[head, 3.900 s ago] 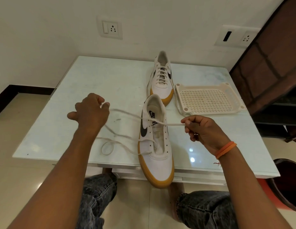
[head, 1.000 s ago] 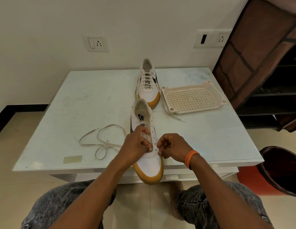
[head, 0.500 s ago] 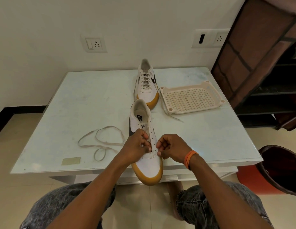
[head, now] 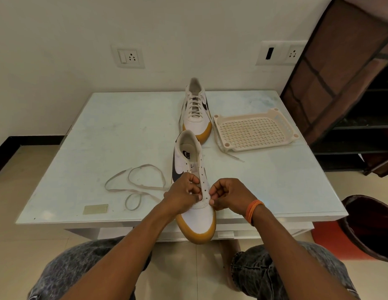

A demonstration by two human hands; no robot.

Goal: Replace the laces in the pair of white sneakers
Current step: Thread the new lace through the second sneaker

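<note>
A person sits at a pale glass-topped table point(head: 123, 135), seen from above through a head-worn camera. A white sneaker with a tan sole point(head: 194, 191) lies at the middle of the table's near edge, its toe hanging slightly past that edge and its heel pointing away. Its eyelets look empty.

The left hand point(head: 182, 197) rests on the sneaker's left eyelet row, fingers curled and pinching at the lowest eyelets. The right hand point(head: 228, 194) mirrors it on the right row, fingertips point(head: 211, 202) pinched close against the flap. Whether either hand holds a lace tip cannot be told; the fingers hide it.

A loose lace point(head: 136, 185) lies in loops on the table left of the sneaker, near the near edge. The second sneaker point(head: 196, 111), still laced, stands at the middle of the far edge. A perforated cream tray point(head: 254, 131) sits just right of it, with another lace end point(head: 234, 157) trailing from under the tray's near corner.

The step in hand appears to be preparing the bottom eyelets. To do it well, hold each flap steady, keep the tongue flat and centred, and feed the lace through the lowest pair first, evening both ends before crossing upward.
</note>
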